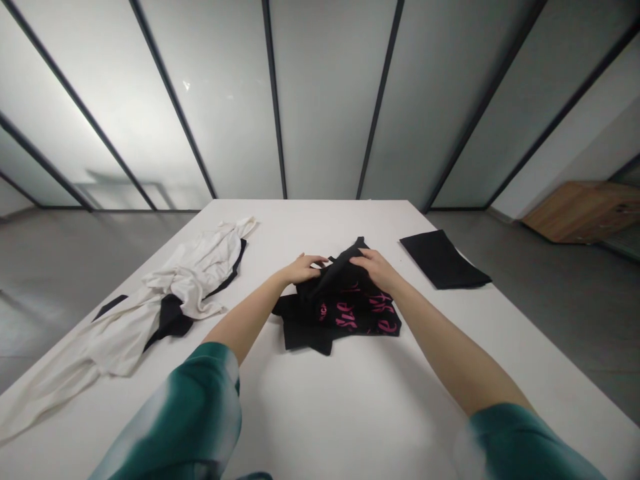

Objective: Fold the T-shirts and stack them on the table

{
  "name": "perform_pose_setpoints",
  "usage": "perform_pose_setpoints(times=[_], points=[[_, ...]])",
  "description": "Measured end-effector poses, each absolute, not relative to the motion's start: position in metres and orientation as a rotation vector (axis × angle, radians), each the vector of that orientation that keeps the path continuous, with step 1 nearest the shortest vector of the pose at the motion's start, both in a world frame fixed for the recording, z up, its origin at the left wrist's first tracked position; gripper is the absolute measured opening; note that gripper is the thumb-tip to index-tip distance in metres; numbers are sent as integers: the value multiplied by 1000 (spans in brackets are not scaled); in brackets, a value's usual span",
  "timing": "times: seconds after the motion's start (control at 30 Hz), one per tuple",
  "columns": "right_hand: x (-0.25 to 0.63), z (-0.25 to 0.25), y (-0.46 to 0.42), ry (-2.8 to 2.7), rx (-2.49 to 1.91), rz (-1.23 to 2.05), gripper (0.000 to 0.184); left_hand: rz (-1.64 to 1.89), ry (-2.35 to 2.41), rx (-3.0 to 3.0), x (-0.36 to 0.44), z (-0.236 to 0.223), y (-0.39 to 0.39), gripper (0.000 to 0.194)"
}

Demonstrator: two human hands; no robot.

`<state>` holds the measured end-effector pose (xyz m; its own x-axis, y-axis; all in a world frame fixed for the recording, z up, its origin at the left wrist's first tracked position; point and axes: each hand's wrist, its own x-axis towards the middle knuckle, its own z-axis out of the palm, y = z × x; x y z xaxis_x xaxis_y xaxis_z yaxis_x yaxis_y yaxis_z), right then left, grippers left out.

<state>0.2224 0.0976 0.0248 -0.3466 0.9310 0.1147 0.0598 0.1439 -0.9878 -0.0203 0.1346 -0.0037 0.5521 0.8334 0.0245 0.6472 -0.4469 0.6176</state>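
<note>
A black T-shirt (345,317) with pink lettering lies bunched and partly folded on the white table in front of me. My left hand (303,269) grips its cloth at the far left side, fingers partly hidden by the fabric. On the other side, my right hand (376,267) pinches a raised fold of the same shirt, thumb out of clear sight. Between the two hands the cloth is lifted off the table, while its lettered part and a sleeve-like flap rest flat nearer to me.
Along the left of the white table (320,407) lies a crumpled white garment (200,260) on top of black cloth (173,317). A neatly folded black garment (445,260) sits near the right edge. Frosted glass panels (330,100) stand beyond the table's far edge.
</note>
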Motion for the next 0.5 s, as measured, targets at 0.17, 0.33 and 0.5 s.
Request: perform_pose_setpoints(times=[0.17,0.33,0.5], points=[[245,5,113,-1881,-1007,1181,40,713,1333,2196,-30,-6,140,23],[257,-25,130,-2358,-1290,550,70,1155,1305,1963,-51,12,145,26],[245,-30,130,-2672,-1470,215,59,912,1474,2221,-59,31,130,32]])
